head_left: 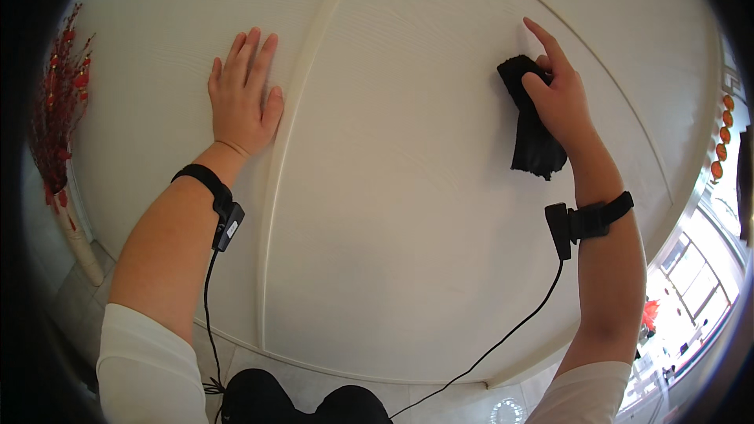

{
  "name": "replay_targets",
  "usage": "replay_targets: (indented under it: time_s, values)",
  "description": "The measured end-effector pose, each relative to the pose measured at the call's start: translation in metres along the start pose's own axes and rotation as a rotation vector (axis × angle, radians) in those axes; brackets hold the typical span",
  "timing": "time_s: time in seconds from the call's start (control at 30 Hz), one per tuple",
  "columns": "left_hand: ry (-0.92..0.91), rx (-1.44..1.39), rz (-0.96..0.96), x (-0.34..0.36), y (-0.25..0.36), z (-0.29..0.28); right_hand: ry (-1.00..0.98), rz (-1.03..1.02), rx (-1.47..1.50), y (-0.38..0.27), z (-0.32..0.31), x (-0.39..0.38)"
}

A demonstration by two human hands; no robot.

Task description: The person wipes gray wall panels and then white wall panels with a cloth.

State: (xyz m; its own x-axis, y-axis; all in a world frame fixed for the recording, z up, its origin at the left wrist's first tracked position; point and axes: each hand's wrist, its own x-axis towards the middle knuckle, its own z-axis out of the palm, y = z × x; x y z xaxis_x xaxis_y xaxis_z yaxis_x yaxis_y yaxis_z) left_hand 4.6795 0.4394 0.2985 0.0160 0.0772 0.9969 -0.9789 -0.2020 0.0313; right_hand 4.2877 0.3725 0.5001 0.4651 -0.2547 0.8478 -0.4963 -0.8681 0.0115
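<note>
My left hand (247, 98) lies flat with its fingers stretched out on a white wood-grained panel (165, 102), its thumb close to a raised white strip (276, 157). Farther right, my right hand (559, 94) grips a black cloth (536, 137) between thumb and curled fingers, against a second white panel (393, 149). The index finger points out past the cloth. The lower end of the cloth hangs loose beside my wrist, and the fingers behind it are partly hidden.
At the far left, dark red decorative branches (59, 110) stand in a tall pale vase (78, 247). Orange round ornaments (724, 137) hang by a bright window (695, 275) on the right. Black cables run from devices strapped on both forearms. Pale floor tiles (298, 373) show below.
</note>
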Motion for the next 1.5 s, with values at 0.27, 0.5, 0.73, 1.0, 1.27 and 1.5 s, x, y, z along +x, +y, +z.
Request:
replay_targets:
  time_s: [0.27, 0.5, 0.73, 1.0, 1.27, 1.5]
  values:
    - [-0.005, -0.003, 0.012, -0.001, 0.004, -0.002, -0.013, -0.012, -0.330, -0.028, 0.006, 0.030]
    - [0.008, -0.008, 0.002, 0.000, 0.002, -0.001, 0.037, -0.091, -0.683, -0.018, 0.016, 0.021]
    - [0.009, -0.014, 0.003, -0.002, 0.002, 0.001, -0.065, -0.017, -0.516, -0.004, 0.008, -0.023]
    - [0.005, -0.019, -0.009, -0.003, 0.003, 0.003, 0.236, -0.274, -0.293, 0.013, -0.006, -0.025]
    - [0.033, -0.008, -0.016, 0.005, 0.001, -0.006, 0.116, -0.237, -0.400, -0.026, 0.012, 0.007]
    - [0.001, -0.011, -0.004, 0.002, 0.006, -0.007, 0.107, -0.248, -0.442, -0.019, 0.018, 0.023]
